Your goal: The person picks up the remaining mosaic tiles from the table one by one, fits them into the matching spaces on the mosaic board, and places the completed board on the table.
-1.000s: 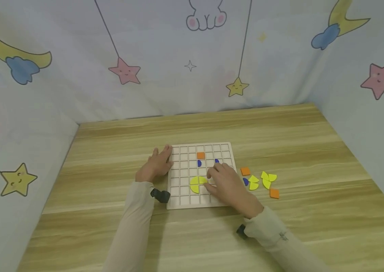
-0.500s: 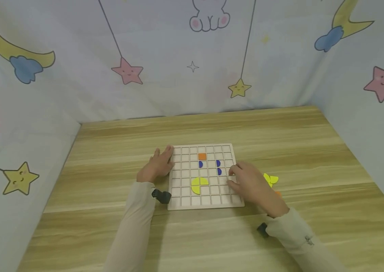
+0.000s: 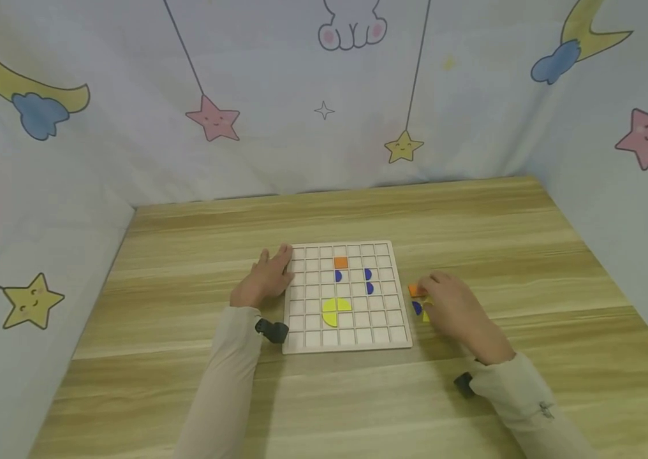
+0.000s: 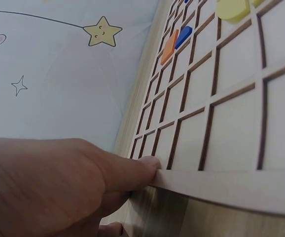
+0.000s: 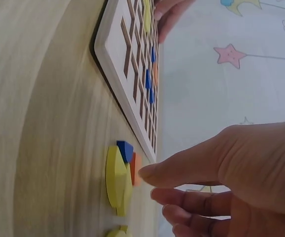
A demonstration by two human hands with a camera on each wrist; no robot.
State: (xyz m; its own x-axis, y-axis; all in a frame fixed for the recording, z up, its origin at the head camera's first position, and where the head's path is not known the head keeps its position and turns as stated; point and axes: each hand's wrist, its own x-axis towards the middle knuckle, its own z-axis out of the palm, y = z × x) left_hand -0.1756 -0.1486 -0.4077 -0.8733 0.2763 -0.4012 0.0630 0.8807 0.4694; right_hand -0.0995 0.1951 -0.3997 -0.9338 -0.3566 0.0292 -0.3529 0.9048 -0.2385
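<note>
blue piece (image 3: pixel 417 308) between right hand (image 3: pixel 458 309) and board (image 3: pixel 363 335)

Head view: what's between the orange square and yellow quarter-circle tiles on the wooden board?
A blue semicircle tile, then one bare cell; head view shows both.

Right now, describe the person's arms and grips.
The left sleeve and right sleeve are long and pale beige, the right with a small dark motif. A black camera sits at each wrist. The left grip and right grip are ungloved.
</note>
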